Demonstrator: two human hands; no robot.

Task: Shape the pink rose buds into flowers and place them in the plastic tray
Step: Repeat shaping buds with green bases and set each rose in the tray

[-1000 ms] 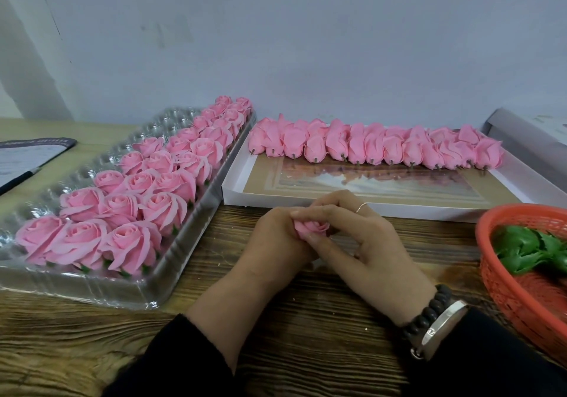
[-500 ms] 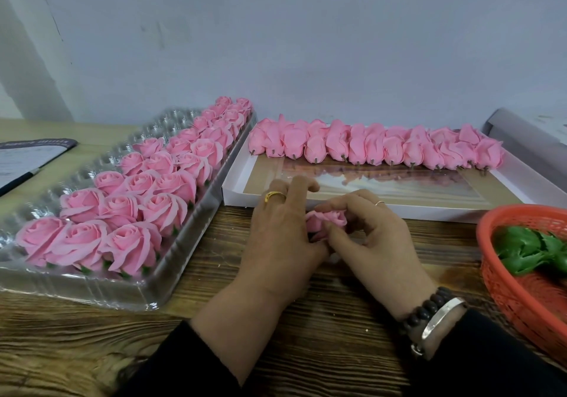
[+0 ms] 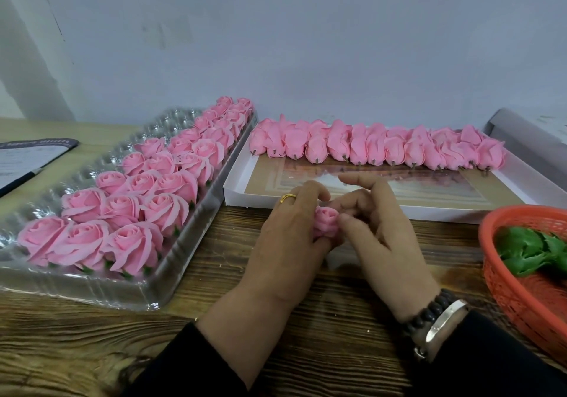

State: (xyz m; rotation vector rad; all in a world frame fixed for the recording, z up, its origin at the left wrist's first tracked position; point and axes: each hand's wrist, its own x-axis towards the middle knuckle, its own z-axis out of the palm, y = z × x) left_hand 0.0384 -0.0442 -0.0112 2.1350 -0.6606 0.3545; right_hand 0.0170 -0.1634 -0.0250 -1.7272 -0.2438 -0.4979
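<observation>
— Where's the rose bud (image 3: 325,222) she's working on?

— Between both hands, just above the wooden desk (image 3: 337,298), in front of the white box (image 3: 236,192). The left hand (image 3: 285,237) wraps around it from the side, fingers curled over the petals. The right hand (image 3: 377,231) pinches its outer edge with thumb and middle fingers, while the index finger sticks out straight.

— And the tray?

— The plastic tray (image 3: 147,292) sits to the left, on the desk. Finished flowers (image 3: 132,200) fill its right-hand rows from front to back; the left-hand cells show only clear plastic.

— Any buds left?

— A full row of closed buds (image 3: 377,148) lies along the far edge of the white box, stems pointing toward her. At the right, a red basket (image 3: 521,304) holds green leaves (image 3: 527,249).
</observation>
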